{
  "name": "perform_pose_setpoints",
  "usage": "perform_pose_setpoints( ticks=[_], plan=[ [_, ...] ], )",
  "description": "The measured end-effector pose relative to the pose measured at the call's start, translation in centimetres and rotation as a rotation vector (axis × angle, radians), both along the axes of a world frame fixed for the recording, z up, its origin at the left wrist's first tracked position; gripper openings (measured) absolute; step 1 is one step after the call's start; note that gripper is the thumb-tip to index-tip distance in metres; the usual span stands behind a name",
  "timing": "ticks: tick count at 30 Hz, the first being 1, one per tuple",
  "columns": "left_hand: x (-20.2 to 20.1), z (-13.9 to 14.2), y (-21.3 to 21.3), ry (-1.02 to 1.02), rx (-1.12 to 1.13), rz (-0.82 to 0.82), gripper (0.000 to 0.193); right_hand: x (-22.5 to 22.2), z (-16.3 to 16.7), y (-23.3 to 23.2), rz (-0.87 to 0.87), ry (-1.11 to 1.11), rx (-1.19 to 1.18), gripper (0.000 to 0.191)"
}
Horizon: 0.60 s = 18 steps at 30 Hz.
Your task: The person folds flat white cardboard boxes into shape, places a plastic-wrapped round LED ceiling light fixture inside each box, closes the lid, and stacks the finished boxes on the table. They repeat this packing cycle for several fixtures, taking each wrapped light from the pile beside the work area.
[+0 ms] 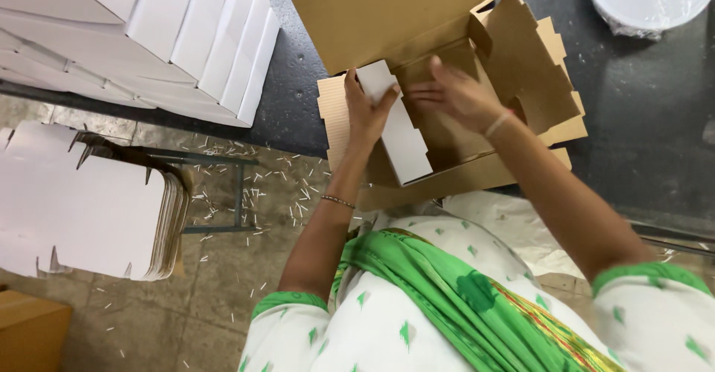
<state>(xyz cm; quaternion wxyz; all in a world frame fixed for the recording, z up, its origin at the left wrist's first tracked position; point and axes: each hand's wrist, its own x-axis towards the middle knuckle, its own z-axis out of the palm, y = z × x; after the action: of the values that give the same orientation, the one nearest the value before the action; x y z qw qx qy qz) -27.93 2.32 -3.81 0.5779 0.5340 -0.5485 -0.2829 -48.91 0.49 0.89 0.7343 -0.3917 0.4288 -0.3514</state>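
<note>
Green and white cloth (447, 305) on the person's chest and shoulders fills the near edge of the view, with both bare arms reaching away from it to a cardboard box blank (447, 67) lying on the dark table (640, 119). That blank is brown inside and white outside, half folded, its big lid panel standing up at the far side. On its left part, the left hand (366, 111) grasps a white side flap (398, 130), thumb on one face and fingers curled over its far end. Just right of it, the right hand (454, 95) lies released, fingers spread flat on the brown inner panel, touching it without gripping. A flat brown sheet shows underneath the blank. At the far left on the table rest folded white boxes (186, 29) in a slanted row. Left and nearer, a stack of flat white blanks (89, 208) sits on a metal stand above a floor strewn with paper scraps (253, 186). At the far right stands a round white container wrapped in clear film (648, 0).
</note>
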Motion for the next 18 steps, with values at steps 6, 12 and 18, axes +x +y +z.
perform_pose_setpoints(
  ticks=[6, 12, 18],
  plan=[
    [-0.2, 1.4, 0.4, 0.009, 0.011, 0.002, 0.092, 3.4, 0.6, -0.1, 0.078, 0.197, 0.203, 0.087],
    [-0.9, 1.0, 0.4, -0.148, 0.02, 0.136, 0.086, 0.5, 0.5, 4.7, 0.121, 0.667, -0.538, 0.042],
    [-1.9, 0.5, 1.3, -0.289, -0.013, 0.267, 0.083, 6.3, 1.4, 13.8, 0.114, 1.239, -0.934, 0.037]
  ],
)
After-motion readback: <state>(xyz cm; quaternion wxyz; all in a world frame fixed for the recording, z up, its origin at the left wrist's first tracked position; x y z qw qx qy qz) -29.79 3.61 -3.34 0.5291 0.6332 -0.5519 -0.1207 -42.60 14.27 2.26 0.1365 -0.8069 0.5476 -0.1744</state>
